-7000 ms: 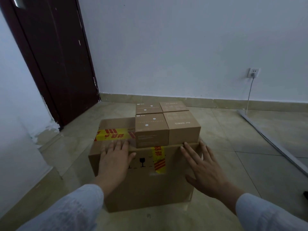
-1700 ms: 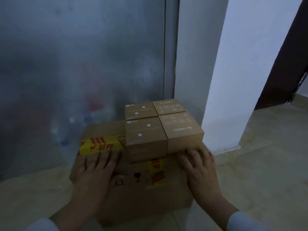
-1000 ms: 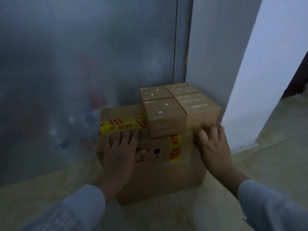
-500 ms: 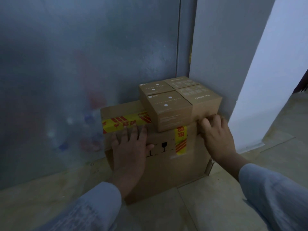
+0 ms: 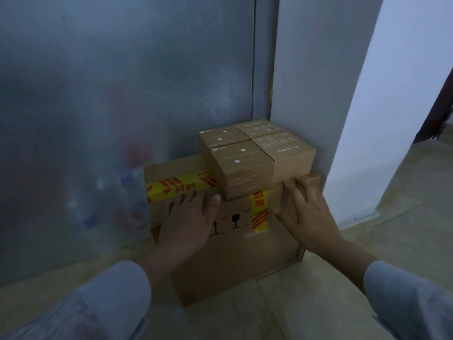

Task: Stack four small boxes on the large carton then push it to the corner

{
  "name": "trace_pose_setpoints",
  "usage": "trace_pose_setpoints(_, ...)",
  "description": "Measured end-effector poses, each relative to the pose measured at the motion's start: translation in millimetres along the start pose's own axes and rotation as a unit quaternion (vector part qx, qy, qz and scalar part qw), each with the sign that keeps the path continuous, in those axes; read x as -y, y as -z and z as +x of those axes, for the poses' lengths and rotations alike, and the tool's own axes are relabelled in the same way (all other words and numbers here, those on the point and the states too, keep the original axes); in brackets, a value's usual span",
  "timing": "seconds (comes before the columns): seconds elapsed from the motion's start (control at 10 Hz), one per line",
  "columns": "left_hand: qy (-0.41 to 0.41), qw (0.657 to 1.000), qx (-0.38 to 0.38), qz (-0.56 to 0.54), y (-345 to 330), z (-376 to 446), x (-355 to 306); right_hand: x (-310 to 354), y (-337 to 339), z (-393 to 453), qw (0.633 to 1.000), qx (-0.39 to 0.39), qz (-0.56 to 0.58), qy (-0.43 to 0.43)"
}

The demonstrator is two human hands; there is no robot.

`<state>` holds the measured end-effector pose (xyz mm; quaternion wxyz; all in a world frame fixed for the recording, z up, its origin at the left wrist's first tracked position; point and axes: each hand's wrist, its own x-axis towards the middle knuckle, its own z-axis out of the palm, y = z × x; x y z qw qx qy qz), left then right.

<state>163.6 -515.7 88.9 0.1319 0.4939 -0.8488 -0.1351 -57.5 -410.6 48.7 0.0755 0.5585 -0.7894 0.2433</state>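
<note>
A large brown carton (image 5: pixel 228 261) with yellow-and-red tape stands on the floor in the corner between the frosted panel and the grey wall. Several small brown boxes (image 5: pixel 242 165) sit close together in a square on the right part of its top. My left hand (image 5: pixel 188 219) lies flat against the carton's near upper edge, fingers spread. My right hand (image 5: pixel 308 212) presses the carton's near right upper edge, its fingertips touching the base of the right front small box. Neither hand grips anything.
A frosted glass panel (image 5: pixel 110 106) fills the left and back. A grey wall (image 5: pixel 306 69) and a white pillar (image 5: pixel 382 119) rise at the right. Tiled floor (image 5: pixel 404 229) spreads out to the right and in front. A dark door edge (image 5: pixel 438 111) shows at far right.
The carton with the small boxes has slid forward into the corner, against the panel and the grey wall. Both hands stay flat on its near edge.
</note>
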Motion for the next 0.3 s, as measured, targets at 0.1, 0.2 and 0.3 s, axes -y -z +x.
trace_pose_setpoints(0.1,0.000,1.000,0.024,0.019,1.0,-1.2,-5.7,7.4,1.6,-3.1,0.998,0.048,0.026,-0.032)
trace_pose_setpoints(0.2,0.013,1.000,0.017,-0.015,1.0,-0.1,-6.5,12.3,6.9,-4.3,0.996,0.059,0.053,-0.037)
trace_pose_setpoints(0.3,0.000,0.997,-0.031,-0.069,9.4,-4.2,-13.8,22.5,28.0,-7.0,0.995,0.041,0.078,-0.036)
